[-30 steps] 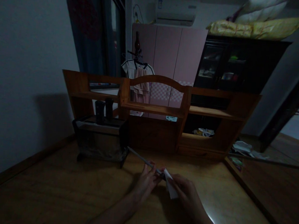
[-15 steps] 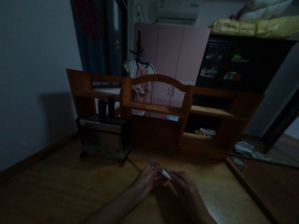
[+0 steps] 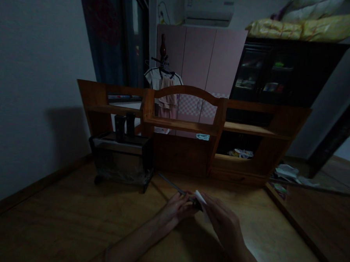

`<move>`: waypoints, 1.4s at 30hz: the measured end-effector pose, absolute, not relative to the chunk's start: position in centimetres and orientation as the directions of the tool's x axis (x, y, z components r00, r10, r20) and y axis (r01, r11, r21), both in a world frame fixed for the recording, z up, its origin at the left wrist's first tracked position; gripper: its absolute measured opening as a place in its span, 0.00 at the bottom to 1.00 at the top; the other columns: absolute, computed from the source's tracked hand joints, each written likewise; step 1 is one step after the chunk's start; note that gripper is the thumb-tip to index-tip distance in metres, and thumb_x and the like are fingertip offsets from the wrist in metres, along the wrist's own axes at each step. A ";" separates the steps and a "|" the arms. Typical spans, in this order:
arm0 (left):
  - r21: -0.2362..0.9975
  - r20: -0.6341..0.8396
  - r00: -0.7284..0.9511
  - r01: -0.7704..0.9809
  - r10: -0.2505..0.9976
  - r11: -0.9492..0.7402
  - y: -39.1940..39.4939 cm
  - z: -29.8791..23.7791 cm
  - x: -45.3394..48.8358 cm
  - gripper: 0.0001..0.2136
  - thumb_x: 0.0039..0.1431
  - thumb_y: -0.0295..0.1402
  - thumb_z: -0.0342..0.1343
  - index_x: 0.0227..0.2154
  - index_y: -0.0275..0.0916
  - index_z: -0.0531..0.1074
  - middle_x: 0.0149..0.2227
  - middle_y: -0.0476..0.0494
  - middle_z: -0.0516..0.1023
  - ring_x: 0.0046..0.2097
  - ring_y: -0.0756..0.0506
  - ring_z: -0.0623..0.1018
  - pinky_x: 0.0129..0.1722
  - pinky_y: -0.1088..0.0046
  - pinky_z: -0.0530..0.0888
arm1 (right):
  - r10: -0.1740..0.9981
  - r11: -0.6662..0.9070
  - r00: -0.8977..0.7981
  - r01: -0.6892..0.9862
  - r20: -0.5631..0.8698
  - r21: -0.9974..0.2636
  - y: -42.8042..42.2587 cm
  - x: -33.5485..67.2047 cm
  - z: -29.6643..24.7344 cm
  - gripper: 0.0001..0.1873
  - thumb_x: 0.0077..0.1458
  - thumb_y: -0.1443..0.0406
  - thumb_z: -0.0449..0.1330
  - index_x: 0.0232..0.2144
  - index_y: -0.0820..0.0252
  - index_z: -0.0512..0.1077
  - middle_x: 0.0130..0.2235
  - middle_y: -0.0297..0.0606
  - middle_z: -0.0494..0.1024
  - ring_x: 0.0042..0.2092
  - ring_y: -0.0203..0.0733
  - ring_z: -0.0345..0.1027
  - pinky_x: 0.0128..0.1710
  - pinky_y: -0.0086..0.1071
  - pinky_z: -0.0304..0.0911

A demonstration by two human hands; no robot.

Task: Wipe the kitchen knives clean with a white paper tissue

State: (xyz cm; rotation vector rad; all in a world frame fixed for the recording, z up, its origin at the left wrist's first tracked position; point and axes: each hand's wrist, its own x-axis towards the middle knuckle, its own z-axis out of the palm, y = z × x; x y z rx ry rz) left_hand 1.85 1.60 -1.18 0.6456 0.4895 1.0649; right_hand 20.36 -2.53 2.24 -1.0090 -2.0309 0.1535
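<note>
My left hand [image 3: 177,207] is closed around a long thin grey rod [image 3: 170,182] near its dark end [image 3: 197,204]. The rod slants away to the upper left, above the wooden tabletop; whether it is a blade or a round bar is too dim to tell. In my right hand [image 3: 221,217] is a white piece of tissue or cloth [image 3: 200,197], pinched by the fingers beside the dark end. The palm and some fingertips of the right hand are hidden. Both hands are close together, low in the middle of the view.
A dark box-like stand [image 3: 120,159] with two black upright pieces [image 3: 124,127] stands at the left. Behind it runs a wooden shelf unit [image 3: 182,126]. To the right, a raised wooden edge [image 3: 299,227] borders the tabletop [image 3: 55,222].
The white tissue has shifted slightly up and right with my right hand, uncovering more of the rod's dark end. My left hand keeps its hold; the rod has tilted a little.
</note>
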 end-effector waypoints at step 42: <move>0.732 -0.054 0.360 -0.620 0.931 0.283 1.8 -1.8 1.5 0.12 0.58 0.36 0.57 0.41 0.36 0.65 0.43 0.36 0.76 0.41 0.44 0.78 0.33 0.73 0.75 | 0.736 0.649 -0.582 0.463 0.346 -0.604 -3.0 21.4 5.1 0.19 0.59 0.65 0.55 0.52 0.46 0.68 0.56 0.35 0.69 0.52 0.45 0.69 0.51 0.37 0.67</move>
